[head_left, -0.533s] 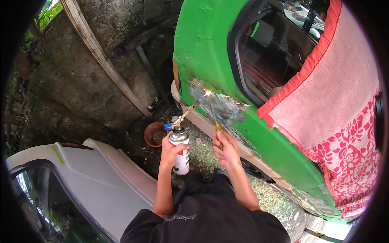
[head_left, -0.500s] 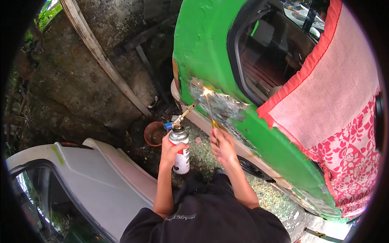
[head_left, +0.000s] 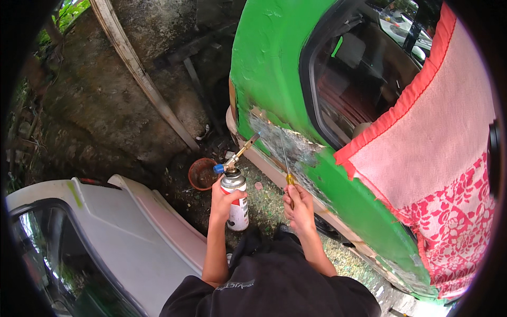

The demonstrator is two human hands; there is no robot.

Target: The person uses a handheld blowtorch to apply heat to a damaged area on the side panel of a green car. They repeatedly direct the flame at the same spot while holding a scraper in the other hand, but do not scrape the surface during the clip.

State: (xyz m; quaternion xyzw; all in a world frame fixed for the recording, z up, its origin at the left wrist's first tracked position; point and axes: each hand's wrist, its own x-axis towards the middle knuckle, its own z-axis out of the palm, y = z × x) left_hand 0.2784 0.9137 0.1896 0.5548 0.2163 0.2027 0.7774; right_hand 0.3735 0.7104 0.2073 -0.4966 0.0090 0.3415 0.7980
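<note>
My left hand (head_left: 222,201) is wrapped round a white and red gas canister (head_left: 236,215) with a brass blowtorch (head_left: 241,151) and blue knob on top. Its nozzle points at a scorched, peeled grey patch (head_left: 301,148) on the green car body (head_left: 266,47), with a faint blue flame at the tip and a small orange glow on the paint. My right hand (head_left: 298,205) grips a screwdriver (head_left: 290,180) by its yellow handle; its thin shaft reaches up to the patch, just right of the nozzle.
A white car (head_left: 105,227) stands close on the left. Above it are a stained wall (head_left: 90,116), a long weathered strip (head_left: 137,71) and an orange bucket (head_left: 202,172) on the littered ground. A pink and red cloth (head_left: 422,132) drapes over the green car's right part.
The bright orange flare at the patch has dwindled to a faint glow. My right hand and screwdriver have moved slightly down and right; the torch sits a little lower in the picture.
</note>
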